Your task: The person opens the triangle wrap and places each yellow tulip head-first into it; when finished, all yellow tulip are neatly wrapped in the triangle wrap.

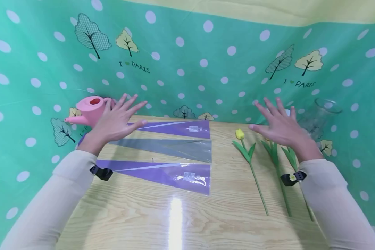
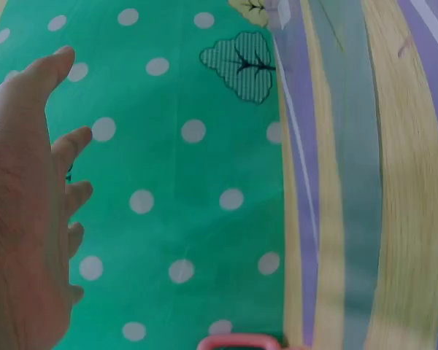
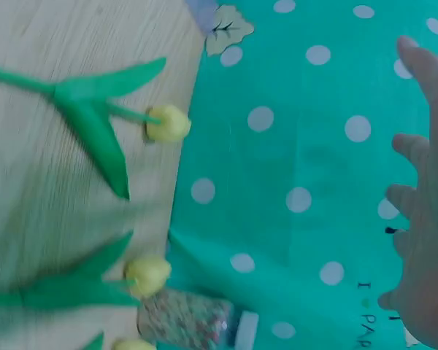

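Lying on the bench (image 1: 137,215) are three yellow tulips (image 1: 275,156) near the right hand (image 1: 279,126) and three tapered plastic sleeves (image 1: 181,150) near the left hand (image 1: 115,119), each grip with fingers spread apart, plus pink watering can (image 1: 92,113) at left, glass vase (image 1: 318,118) at right, dotted green cloth (image 1: 187,62) beyond.

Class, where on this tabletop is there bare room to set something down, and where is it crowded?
Bare tabletop lies between the plastic wrappers and the leftmost tulip, with a larger patch in front of the nearest purple wrapper. It is crowded at back right: two more tulips, a glass vase and a filled jar.
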A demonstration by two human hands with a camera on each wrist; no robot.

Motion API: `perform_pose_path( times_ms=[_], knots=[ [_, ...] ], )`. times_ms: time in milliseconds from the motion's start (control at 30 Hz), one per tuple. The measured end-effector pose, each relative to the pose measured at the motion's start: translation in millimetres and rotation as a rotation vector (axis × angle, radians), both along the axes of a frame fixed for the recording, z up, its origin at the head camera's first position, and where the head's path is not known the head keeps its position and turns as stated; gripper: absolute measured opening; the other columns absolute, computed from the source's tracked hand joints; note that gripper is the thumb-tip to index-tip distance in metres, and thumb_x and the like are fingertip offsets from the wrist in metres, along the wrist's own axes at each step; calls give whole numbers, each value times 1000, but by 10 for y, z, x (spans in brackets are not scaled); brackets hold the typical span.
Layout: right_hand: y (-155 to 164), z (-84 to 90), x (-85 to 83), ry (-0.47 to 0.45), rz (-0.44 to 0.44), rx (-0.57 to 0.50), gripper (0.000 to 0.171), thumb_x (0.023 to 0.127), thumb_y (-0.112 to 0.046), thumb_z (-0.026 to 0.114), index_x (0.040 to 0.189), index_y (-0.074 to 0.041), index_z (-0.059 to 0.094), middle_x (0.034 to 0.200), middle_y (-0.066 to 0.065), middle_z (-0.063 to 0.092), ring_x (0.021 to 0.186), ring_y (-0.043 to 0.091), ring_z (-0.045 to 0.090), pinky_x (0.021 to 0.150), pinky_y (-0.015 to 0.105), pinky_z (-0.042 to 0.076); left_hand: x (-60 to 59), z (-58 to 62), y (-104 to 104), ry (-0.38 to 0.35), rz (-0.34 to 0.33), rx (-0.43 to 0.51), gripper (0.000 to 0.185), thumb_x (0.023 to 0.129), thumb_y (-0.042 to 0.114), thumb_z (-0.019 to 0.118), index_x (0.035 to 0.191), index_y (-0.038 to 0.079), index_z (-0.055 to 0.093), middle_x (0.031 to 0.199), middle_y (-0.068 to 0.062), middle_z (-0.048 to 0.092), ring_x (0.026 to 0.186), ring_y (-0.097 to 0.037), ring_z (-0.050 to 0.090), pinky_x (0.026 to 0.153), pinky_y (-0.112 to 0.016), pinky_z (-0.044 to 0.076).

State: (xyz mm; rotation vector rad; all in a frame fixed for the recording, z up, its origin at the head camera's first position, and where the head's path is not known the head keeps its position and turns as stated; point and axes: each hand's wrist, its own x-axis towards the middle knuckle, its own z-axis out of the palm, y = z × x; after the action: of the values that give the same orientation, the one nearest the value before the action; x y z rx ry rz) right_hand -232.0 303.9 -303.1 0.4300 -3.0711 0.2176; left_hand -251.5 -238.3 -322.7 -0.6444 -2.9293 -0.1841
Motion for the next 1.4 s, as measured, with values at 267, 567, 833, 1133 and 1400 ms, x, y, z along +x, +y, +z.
perform_pose_path(
  times_ms=[267, 567, 833, 1133, 1400],
  knots=[
    [-276, -282, -283, -11, 58, -139, 78, 102, -59, 51, 164, -20, 26, 169, 19, 26, 157, 47, 16, 121, 75, 13, -252, -189, 314, -56, -30, 86, 74, 102, 67, 42, 164, 28, 29, 175, -11, 17, 162, -39, 6, 127, -68, 0],
    [-570, -775, -627, -92, 38, -437, 65, 105, -44, 56, 159, -13, 37, 168, 17, 32, 157, 41, 23, 126, 66, 19, -539, -556, 732, -122, -68, 322, 62, 104, 53, 51, 154, 15, 48, 166, -15, 38, 158, -40, 25, 128, -63, 15],
    [-913, -1156, -840, -165, 20, -605, 58, 104, -34, 60, 154, -8, 46, 161, 16, 42, 149, 39, 40, 122, 60, 34, -732, -890, 1070, -214, -75, 464, 45, 101, 29, 64, 143, 14, 59, 155, -13, 52, 148, -35, 43, 125, -57, 30],
    [-1185, -1506, -1056, -146, -1, -632, 43, 99, -20, 67, 139, -6, 63, 140, 19, 58, 131, 38, 52, 114, 55, 44, -889, -1119, 1422, -309, -61, 564, 40, 99, 18, 68, 138, 9, 64, 145, -17, 61, 141, -36, 51, 123, -53, 36],
    [-1272, -1690, -1107, -70, -83, -565, 35, 98, -25, 71, 128, -8, 72, 136, 15, 58, 129, 34, 48, 114, 53, 39, -957, -1221, 1558, -353, -57, 640, 41, 96, 11, 71, 136, 6, 64, 136, -17, 67, 133, -35, 59, 118, -49, 43]
  ],
)
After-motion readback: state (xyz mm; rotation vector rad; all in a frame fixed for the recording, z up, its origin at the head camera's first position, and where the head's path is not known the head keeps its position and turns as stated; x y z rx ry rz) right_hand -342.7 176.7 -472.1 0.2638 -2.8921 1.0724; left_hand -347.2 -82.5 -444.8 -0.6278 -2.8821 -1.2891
